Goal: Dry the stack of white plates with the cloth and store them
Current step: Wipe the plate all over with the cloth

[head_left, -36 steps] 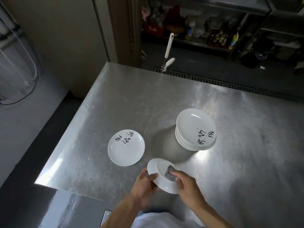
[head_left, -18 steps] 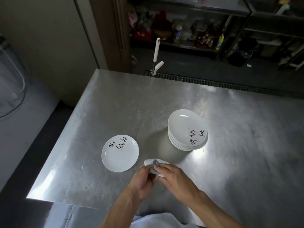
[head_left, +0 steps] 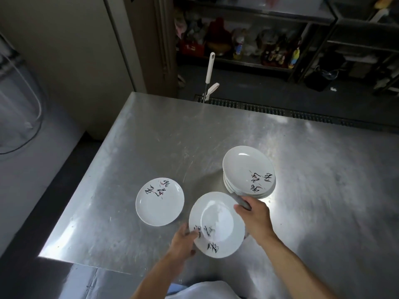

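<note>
Held plate (head_left: 217, 224): white and face up, raised over the near part of the table (head_left: 151, 137). There is black brush writing toward its 6 to 7 o'clock rim, and it is slightly blurred.
Left hand: the left hand (head_left: 183, 241) pinches the held plate's rim at about 8 o'clock, with fingertips lying over the writing.
Right hand: the right hand (head_left: 255, 216) is at the plate's 2 to 3 o'clock rim, its fingers curled round the cloth.
Cloth (head_left: 243, 202): grey, with only a small piece showing between the right fingers and the rim at 2 o'clock.
Stack (head_left: 249, 171): several white plates on the table at 1 o'clock from the held plate. The top one is face up, with writing on its 4 to 5 o'clock side. The right hand comes close to the stack's near edge, but I cannot tell whether they touch.
Lone plate (head_left: 159, 201): flat on the table at 9 to 10 o'clock from the held plate, near it with a narrow gap between them. Its writing sits toward its 12 o'clock part.
Table: scratched steel, with glare near the stack and along the near left edge.
Handle (head_left: 211, 65): white and upright, beyond the table's far edge at 12 o'clock.
Grate (head_left: 269, 107): a dark floor strip running along behind the far edge.
Shelves (head_left: 248, 61): at 12 to 1 o'clock, holding bottles and packets that are too dim to tell apart.
</note>
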`<state>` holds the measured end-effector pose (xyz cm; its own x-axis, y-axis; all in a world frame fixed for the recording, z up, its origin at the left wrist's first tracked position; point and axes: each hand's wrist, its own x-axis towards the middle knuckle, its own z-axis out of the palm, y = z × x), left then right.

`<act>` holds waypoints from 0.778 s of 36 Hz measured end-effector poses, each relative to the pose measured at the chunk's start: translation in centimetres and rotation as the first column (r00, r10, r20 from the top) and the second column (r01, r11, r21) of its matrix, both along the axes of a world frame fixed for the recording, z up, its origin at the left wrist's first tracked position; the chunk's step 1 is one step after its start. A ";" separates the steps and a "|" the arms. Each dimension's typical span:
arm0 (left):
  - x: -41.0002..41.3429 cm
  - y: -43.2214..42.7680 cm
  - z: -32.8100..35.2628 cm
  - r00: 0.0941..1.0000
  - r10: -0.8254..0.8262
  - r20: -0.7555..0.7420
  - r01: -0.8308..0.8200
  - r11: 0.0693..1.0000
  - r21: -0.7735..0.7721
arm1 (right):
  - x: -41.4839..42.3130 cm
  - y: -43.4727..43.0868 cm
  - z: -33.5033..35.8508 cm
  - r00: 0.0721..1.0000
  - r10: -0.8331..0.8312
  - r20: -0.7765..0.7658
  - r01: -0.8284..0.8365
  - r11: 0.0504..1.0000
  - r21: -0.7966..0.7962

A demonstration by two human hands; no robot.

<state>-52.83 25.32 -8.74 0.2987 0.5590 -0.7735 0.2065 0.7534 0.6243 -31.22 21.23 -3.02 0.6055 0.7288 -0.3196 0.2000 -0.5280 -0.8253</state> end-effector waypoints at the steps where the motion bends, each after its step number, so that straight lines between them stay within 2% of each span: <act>1: -0.2 -0.1 0.2 0.999 0.016 0.052 -0.016 1.000 0.005 | 0.2 0.0 0.1 0.998 -0.033 -0.043 0.034 0.999 0.010; 4: -0.3 0.1 1.5 0.985 0.060 0.164 -0.075 0.993 0.092 | 0.8 0.3 0.8 0.990 -0.091 -0.110 0.098 0.993 0.066; 9: 1.6 2.1 4.2 0.976 0.028 0.217 -0.075 0.975 0.209 | 2.9 1.4 2.4 0.986 -0.165 -0.015 0.165 0.968 0.191; 14: 5.4 5.1 6.4 0.974 -0.037 0.226 -0.019 0.970 0.241 | 6.3 2.0 3.1 0.974 -0.224 0.029 0.213 0.955 0.206; 22: 12.3 9.4 7.9 0.979 -0.105 0.177 0.054 0.960 0.274 | 9.8 2.3 2.6 0.953 -0.303 -0.022 0.302 0.939 0.163; 28: 14.6 10.3 7.2 0.992 -0.102 0.080 0.077 0.961 0.266 | 10.6 2.4 1.7 0.934 -0.345 -0.098 0.354 0.929 0.109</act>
<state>-38.22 35.60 -1.56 0.4196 0.7059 -0.5706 0.1978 0.5424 0.8165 -20.66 23.58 -1.35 0.8066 0.5118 -0.2958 -0.0444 -0.4465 -0.8937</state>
